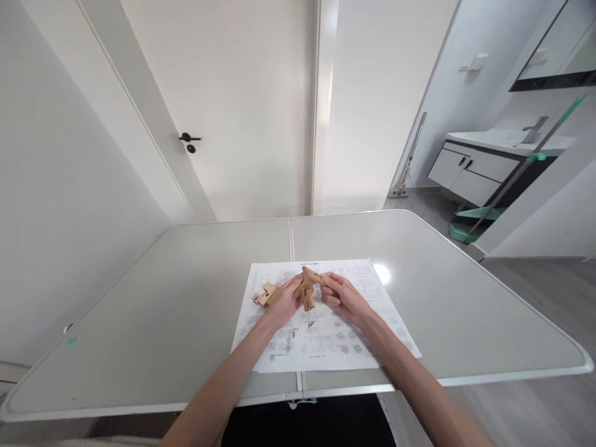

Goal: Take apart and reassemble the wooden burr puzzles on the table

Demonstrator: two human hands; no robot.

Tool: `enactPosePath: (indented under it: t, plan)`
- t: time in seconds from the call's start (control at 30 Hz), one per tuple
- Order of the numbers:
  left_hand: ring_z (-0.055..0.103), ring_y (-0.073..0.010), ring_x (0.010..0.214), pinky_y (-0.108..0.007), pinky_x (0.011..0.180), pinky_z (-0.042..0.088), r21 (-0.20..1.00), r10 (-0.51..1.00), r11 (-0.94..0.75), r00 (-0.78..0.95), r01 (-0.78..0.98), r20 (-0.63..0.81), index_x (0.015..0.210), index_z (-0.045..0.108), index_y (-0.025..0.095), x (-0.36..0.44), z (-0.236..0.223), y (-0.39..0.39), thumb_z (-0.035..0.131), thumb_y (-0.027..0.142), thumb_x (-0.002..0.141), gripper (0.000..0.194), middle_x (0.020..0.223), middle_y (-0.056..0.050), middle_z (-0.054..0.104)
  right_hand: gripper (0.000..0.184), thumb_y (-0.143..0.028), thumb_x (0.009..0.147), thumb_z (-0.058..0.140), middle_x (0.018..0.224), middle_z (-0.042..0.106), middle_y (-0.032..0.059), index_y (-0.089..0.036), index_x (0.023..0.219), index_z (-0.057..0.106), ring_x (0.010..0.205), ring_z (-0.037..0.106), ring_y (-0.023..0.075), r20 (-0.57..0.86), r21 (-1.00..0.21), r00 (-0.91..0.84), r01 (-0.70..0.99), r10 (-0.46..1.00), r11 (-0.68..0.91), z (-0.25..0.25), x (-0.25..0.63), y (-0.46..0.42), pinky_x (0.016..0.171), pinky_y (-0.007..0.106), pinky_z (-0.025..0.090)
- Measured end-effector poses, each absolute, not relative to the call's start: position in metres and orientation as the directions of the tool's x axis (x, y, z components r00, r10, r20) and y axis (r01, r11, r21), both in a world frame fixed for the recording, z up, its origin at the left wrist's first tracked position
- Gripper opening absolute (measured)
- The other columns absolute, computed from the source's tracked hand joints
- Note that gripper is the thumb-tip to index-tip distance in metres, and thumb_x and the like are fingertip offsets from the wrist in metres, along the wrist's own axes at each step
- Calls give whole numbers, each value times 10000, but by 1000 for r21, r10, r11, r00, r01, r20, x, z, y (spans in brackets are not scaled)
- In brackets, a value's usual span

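Observation:
Over the printed sheet [321, 360], my left hand [285, 303] is closed around several joined wooden puzzle pieces [307, 299], notched sticks that cross at angles. My right hand [342, 293] pinches the end of one wooden stick [316, 279] that meets the joined pieces at their upper right. Whether that stick is locked into the others, I cannot tell. Just left of my left hand, several loose wooden pieces [266, 294] lie together on the sheet. My fingers cover part of the held pieces.
The sheet lies on a grey folding table [186, 323] with a pale rim and a centre seam. Beyond it stands a white door [251, 124] with a black handle [189, 138]. To the right are a sink cabinet [475, 167], a mop [412, 155] and a green dustpan [462, 233].

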State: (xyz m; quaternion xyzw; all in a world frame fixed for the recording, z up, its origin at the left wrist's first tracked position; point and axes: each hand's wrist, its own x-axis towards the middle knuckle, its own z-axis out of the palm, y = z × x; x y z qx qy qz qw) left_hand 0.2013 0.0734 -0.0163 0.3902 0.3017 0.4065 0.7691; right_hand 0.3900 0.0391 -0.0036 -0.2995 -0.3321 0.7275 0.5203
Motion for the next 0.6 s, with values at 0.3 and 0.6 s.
enactPosePath:
  t: [0.3,0.6]
  plan:
    - [587,-151,711,-270,680,444,841,860,369,488,-396,-147,906,709,156,203,-12,73,713,425,931,271,791,-38,634,407,-507,830,836,615,329,-98,-200,876,572,510,190,51,-57,-819,-254,-542,965,-191,-7,389,39,475,220,147]
    - [600,-166,747,-268,702,456,829,871,346,479,-438,-111,931,705,169,204,-12,71,723,372,914,205,813,-35,649,418,-527,820,833,617,453,-75,-214,873,561,518,280,65,-45,-841,-315,-500,948,-206,-8,381,38,504,229,206]
